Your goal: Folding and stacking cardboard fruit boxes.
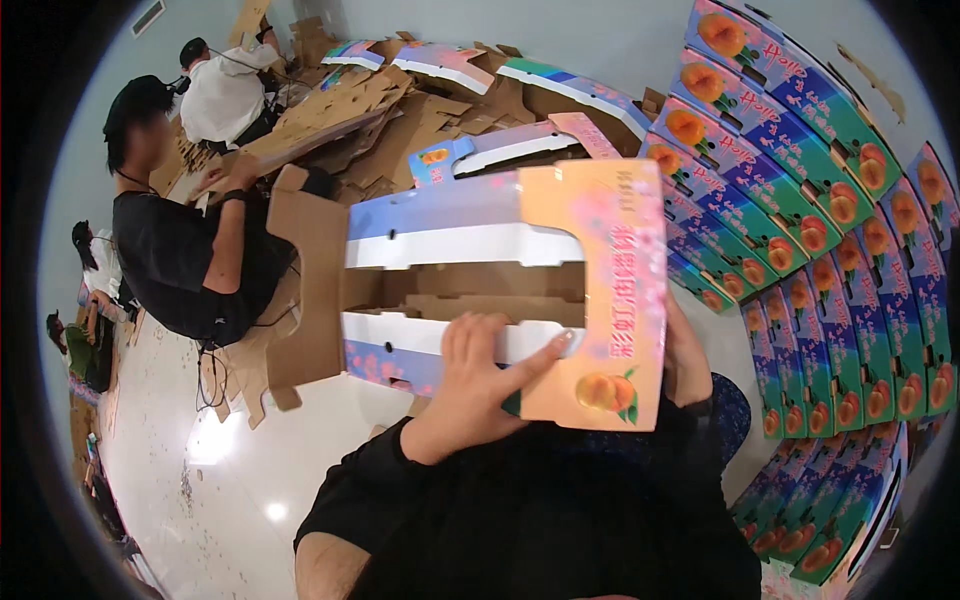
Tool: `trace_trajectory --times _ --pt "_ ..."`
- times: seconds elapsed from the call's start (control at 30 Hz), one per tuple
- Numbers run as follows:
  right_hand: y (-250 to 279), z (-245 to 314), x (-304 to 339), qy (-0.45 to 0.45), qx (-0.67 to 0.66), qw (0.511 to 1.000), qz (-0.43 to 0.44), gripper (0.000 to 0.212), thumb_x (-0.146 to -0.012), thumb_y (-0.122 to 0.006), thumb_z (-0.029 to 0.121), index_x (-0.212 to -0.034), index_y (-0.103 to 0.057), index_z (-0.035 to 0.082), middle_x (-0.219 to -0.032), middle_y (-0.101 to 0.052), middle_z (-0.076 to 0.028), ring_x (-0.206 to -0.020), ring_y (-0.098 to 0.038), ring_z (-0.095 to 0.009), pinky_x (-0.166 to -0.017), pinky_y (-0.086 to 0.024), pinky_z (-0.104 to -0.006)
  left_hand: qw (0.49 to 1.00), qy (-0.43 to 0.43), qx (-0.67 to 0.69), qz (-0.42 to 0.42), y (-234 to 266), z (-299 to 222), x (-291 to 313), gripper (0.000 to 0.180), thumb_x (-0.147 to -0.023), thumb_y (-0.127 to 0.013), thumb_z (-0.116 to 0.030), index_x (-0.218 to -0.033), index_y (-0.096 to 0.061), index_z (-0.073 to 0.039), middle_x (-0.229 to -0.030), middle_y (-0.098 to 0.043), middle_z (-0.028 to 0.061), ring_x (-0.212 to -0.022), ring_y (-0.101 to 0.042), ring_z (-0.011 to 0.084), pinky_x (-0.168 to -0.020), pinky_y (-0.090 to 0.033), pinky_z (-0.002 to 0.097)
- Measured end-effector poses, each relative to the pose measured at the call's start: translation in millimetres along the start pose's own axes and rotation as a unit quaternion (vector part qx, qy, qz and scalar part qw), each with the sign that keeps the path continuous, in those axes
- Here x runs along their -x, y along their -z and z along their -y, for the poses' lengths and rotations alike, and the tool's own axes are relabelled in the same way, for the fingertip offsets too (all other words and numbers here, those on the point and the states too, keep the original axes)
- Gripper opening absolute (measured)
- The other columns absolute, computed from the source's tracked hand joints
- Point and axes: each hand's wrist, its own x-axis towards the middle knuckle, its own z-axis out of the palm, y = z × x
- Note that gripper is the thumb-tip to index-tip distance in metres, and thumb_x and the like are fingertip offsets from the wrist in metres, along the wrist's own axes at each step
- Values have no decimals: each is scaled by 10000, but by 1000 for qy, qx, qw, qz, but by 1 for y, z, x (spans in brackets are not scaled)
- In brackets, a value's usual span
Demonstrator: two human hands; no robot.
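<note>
You are holding a printed peach carton (467, 306) at the centre of the view, its long opening facing up at you and its brown inside showing between two white-edged side walls. Your left hand (470, 385) is gripping it from about six o'clock: the grip is closing over the near side wall, fingers lying across the white edge and thumb pressing toward the corner of the orange-and-pink end panel (620, 290). Your right hand (687, 350) is sitting between three and four o'clock, just beside that panel and partly hidden behind it — you cannot tell from here how its grip is standing. At the carton's nine o'clock, a plain brown end flap (308, 290) is spreading outward.

At twelve o'clock, beyond the carton you are holding, another printed carton (510, 150) is lying by a heap of brown cardboard (440, 115). Stacks of printed cartons (850, 310) in green, blue and pink are rising from two round to four o'clock. A co-worker in black (175, 235) is sitting between nine and ten o'clock, hands at a brown cardboard piece — another in white (225, 95) is sitting farther off, between ten and eleven. The glossy pale floor (170, 390) is showing at eight.
</note>
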Motion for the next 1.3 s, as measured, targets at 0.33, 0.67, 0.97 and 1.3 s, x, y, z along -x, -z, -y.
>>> trace_trajectory --times 0.33,0.67,0.97,1.3 --pt "67 -68 60 -9 -128 958 -258 592 -843 -602 126 -1374 -370 5 -1167 -587 -136 -982 -638 -208 -806 -550 -321 990 -122 3 73 -79 -16 -12 844 -619 -834 -277 -1388 -486 -285 -1246 -451 178 -1227 -426 349 -1059 -279 555" --pt "62 -109 47 -37 -248 926 -283 508 -859 -566 413 -1195 -539 33 -1039 -622 -116 -918 -619 -249 -821 -512 -351 911 -252 95 -312 11 4 50 560 -758 -736 -198 -1277 -527 -234 -1312 -498 60 -1204 -514 268 -840 -441 378" --pt "95 -135 36 37 -245 923 -293 356 -903 -546 281 -1136 -583 14 -987 -669 -92 -853 -645 -199 -773 -526 -297 907 135 83 -389 58 65 51 782 -911 -358 -631 -1337 -437 20 -1365 -474 237 -1263 -474 330 -1115 -260 455" --pt "99 -136 40 40 -243 926 -286 395 -904 -559 296 -1179 -559 11 -1050 -657 -108 -914 -638 -212 -817 -516 -305 974 47 129 -181 32 72 31 732 -844 -517 -600 -1282 -574 -16 -1342 -512 249 -1208 -528 392 -1006 -401 451"
